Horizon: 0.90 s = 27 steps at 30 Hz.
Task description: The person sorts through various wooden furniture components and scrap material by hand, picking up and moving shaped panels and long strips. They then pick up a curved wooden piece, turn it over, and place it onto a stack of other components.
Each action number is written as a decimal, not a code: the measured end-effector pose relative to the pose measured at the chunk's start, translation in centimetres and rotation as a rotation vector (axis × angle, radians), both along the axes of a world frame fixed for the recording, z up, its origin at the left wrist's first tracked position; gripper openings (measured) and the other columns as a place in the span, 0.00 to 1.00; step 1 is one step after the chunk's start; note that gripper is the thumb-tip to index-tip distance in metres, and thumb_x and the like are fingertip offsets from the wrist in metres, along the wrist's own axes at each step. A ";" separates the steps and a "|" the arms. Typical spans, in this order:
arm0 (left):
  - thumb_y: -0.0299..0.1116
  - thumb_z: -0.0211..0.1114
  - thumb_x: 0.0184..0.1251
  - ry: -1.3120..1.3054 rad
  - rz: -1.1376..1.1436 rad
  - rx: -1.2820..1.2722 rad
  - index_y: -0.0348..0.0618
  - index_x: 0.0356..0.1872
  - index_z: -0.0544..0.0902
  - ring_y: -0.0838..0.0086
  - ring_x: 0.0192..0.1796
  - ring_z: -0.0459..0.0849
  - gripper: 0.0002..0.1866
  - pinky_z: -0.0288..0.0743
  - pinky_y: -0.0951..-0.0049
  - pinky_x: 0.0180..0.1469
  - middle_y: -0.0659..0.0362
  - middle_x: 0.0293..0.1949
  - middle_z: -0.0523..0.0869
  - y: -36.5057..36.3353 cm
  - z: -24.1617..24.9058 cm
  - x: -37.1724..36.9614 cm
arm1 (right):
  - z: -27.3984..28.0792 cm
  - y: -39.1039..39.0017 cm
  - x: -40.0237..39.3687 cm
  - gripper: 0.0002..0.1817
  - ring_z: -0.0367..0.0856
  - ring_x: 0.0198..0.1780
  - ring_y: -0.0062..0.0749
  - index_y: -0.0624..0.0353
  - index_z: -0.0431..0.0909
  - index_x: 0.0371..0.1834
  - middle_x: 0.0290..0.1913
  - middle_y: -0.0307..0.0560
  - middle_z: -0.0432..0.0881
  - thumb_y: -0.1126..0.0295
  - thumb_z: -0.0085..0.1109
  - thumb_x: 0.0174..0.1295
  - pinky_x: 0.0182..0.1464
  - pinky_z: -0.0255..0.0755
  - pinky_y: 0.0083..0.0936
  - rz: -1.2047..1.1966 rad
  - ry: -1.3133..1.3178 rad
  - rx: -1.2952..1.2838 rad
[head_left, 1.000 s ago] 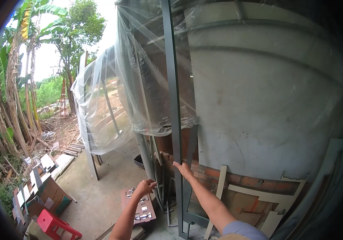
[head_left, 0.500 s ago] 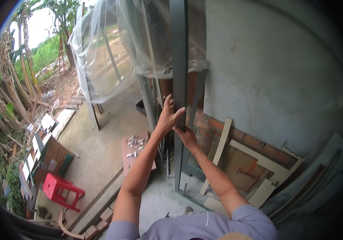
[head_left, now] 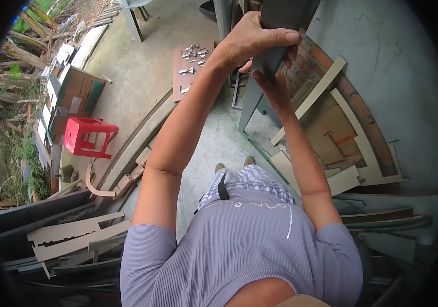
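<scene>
A long dark grey metal frame (head_left: 271,62), of which I see one upright bar, stands in front of me and runs out of the top of the view. My left hand (head_left: 252,41) grips this bar higher up, its thumb lying across the near face. Lower down, my right hand (head_left: 276,94) is closed round the same bar, its thumb along the near side. Some fingers of both hands are hidden by the bar. The foot of the frame comes down to the concrete floor (head_left: 203,148).
On the left are a red plastic stool (head_left: 83,137) and a cardboard box (head_left: 78,94). Small metal fittings (head_left: 187,71) lie on a brownish board (head_left: 179,87). Cream-coloured panels (head_left: 316,105) lean by the right wall, and cut panels (head_left: 70,240) are stacked at lower left.
My view has tilted down, showing my shirt and feet. My left hand has gone from partly spread fingers beside the bar to a grip on it. The right hand stays on the bar.
</scene>
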<state>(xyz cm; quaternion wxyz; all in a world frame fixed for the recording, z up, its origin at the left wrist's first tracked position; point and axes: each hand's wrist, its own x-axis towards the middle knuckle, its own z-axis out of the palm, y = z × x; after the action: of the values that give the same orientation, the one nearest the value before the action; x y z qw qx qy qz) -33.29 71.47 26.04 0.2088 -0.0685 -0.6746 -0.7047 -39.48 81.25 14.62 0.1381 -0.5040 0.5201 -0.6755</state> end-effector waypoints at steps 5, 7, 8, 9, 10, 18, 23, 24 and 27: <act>0.40 0.70 0.47 -0.009 0.048 0.062 0.35 0.28 0.79 0.74 0.23 0.80 0.17 0.75 0.76 0.29 0.56 0.22 0.81 0.3 0.3 4.5 | -0.6 -0.7 4.0 0.12 0.76 0.33 0.23 0.64 0.72 0.38 0.30 0.40 0.77 0.65 0.55 0.59 0.37 0.70 0.20 0.062 -0.156 0.122; 0.39 0.70 0.46 -0.008 0.078 0.098 0.35 0.28 0.79 0.75 0.22 0.79 0.16 0.75 0.77 0.29 0.56 0.22 0.81 0.3 0.0 6.4 | -0.5 -0.8 6.4 0.12 0.72 0.31 0.18 0.61 0.74 0.27 0.26 0.36 0.76 0.64 0.50 0.62 0.36 0.65 0.16 -0.013 -0.127 0.122; 0.38 0.71 0.45 -0.009 0.045 0.099 0.35 0.27 0.79 0.75 0.23 0.79 0.16 0.75 0.78 0.29 0.56 0.22 0.81 0.1 -0.3 7.6 | -0.7 -1.0 7.7 0.10 0.73 0.29 0.18 0.61 0.74 0.26 0.24 0.35 0.76 0.66 0.52 0.61 0.35 0.66 0.17 -0.039 -0.143 0.081; 0.36 0.71 0.44 -0.008 0.017 0.098 0.34 0.26 0.79 0.76 0.23 0.79 0.15 0.74 0.79 0.29 0.57 0.21 0.81 -0.1 -0.4 8.9 | -0.9 -1.1 8.9 0.10 0.73 0.29 0.18 0.61 0.74 0.26 0.24 0.35 0.76 0.66 0.52 0.61 0.35 0.66 0.17 -0.023 -0.139 0.089; 0.36 0.72 0.44 -0.080 0.024 0.142 0.33 0.25 0.80 0.78 0.23 0.79 0.15 0.74 0.79 0.29 0.58 0.20 0.81 0.2 0.3 10.8 | -1.0 -1.0 10.1 0.09 0.73 0.29 0.18 0.61 0.74 0.27 0.25 0.36 0.76 0.68 0.52 0.61 0.34 0.66 0.17 -0.046 -0.155 0.104; 0.32 0.74 0.39 0.000 0.084 0.097 0.33 0.26 0.81 0.77 0.25 0.82 0.15 0.75 0.82 0.28 0.57 0.24 0.83 0.9 3.1 21.5 | -1.0 0.2 18.5 0.13 0.74 0.45 0.28 0.65 0.71 0.46 0.45 0.45 0.75 0.76 0.55 0.58 0.47 0.68 0.22 -0.177 0.078 0.041; 0.40 0.74 0.40 0.095 0.202 0.037 0.37 0.16 0.82 0.78 0.19 0.82 0.15 0.75 0.82 0.22 0.58 0.16 0.82 2.4 5.2 29.3 | -5.9 3.3 17.3 0.19 0.61 0.61 0.33 0.57 0.61 0.61 0.61 0.50 0.62 0.71 0.43 0.66 0.63 0.50 0.25 -0.229 0.306 0.323; 0.40 0.74 0.40 0.163 0.169 0.029 0.37 0.17 0.82 0.78 0.19 0.82 0.15 0.76 0.83 0.22 0.58 0.17 0.82 2.8 5.3 30.1 | -6.4 4.4 16.4 0.22 0.63 0.58 0.32 0.57 0.62 0.60 0.58 0.49 0.64 0.67 0.48 0.62 0.60 0.54 0.27 -0.257 0.381 0.345; 0.39 0.74 0.41 0.203 0.292 0.043 0.37 0.18 0.82 0.78 0.19 0.82 0.15 0.75 0.83 0.22 0.58 0.17 0.83 4.9 5.3 34.0 | -5.0 4.0 19.2 0.30 0.68 0.52 0.31 0.58 0.63 0.59 0.53 0.46 0.67 0.57 0.59 0.55 0.54 0.61 0.29 -0.276 0.550 0.364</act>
<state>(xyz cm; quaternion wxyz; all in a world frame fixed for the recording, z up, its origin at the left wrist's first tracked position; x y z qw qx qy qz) 0.75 76.33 31.34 0.3774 -0.0361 -0.6374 -0.6708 -20.24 85.28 9.66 -0.0119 -0.5592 0.7129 -0.4230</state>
